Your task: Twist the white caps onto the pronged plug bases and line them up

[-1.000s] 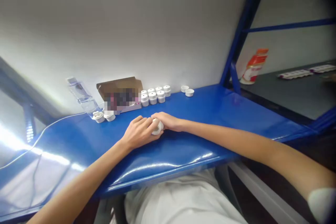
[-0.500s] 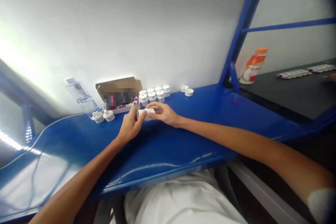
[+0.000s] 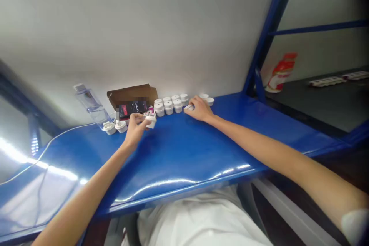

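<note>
My left hand (image 3: 135, 130) grips a white round part (image 3: 150, 120) with its inner side showing, just in front of an open cardboard box (image 3: 132, 96). Further right, my right hand (image 3: 200, 108) is closed on a small white cap (image 3: 189, 107), low over the table beside the rows of white round pieces (image 3: 168, 107). Two shallow white caps (image 3: 210, 101) lie just beyond my right hand, partly hidden by it. A pair of white round parts (image 3: 121, 126) sits left of my left hand.
A clear plastic bottle (image 3: 93, 107) leans at the back left, near a white cable (image 3: 54, 138). In the box lies a phone (image 3: 134, 108). The blue table (image 3: 184, 153) meets a blue frame (image 3: 261, 46) at right. A red-labelled bottle (image 3: 280, 75) stands beyond it.
My hands have moved apart. My right hand has gone right with a small white cap, while my left hand has shifted slightly left, still holding a white part.
</note>
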The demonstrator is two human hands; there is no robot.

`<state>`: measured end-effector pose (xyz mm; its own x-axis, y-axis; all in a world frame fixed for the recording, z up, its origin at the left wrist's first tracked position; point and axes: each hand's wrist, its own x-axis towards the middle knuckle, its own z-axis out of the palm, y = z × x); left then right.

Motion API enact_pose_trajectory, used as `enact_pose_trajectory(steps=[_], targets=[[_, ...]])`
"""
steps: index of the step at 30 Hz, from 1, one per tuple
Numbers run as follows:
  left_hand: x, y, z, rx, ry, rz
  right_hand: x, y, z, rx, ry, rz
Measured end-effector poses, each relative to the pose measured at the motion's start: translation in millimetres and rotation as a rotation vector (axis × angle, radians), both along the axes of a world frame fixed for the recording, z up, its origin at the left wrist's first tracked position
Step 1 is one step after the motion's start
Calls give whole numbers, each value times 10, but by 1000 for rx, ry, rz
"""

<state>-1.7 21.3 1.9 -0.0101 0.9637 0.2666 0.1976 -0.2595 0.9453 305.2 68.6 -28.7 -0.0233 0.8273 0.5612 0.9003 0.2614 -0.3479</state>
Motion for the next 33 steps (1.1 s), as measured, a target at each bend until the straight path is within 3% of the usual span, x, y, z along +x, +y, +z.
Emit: enact_pose_trajectory(steps=[6,10,14,20,29,33], targets=[[-2,23,-118,-2,203,-97,232,115,-66,-46,-53,-134],[-12,52,-155,-31,295,-161,77,33,-29,-29,-108,-60],[4,27,-142,-13,332,-189,-60,-40,-3,-145,-178,7],[14,-1,-146,58,416,-171,12,-10,-32,-189,-179,-74],[1,-16,-131,145,572,-202,66,61,-76,-169,-179,-32],[-22,-3,-100,290,718,-233,98,100,-103,-167,-159,4]])
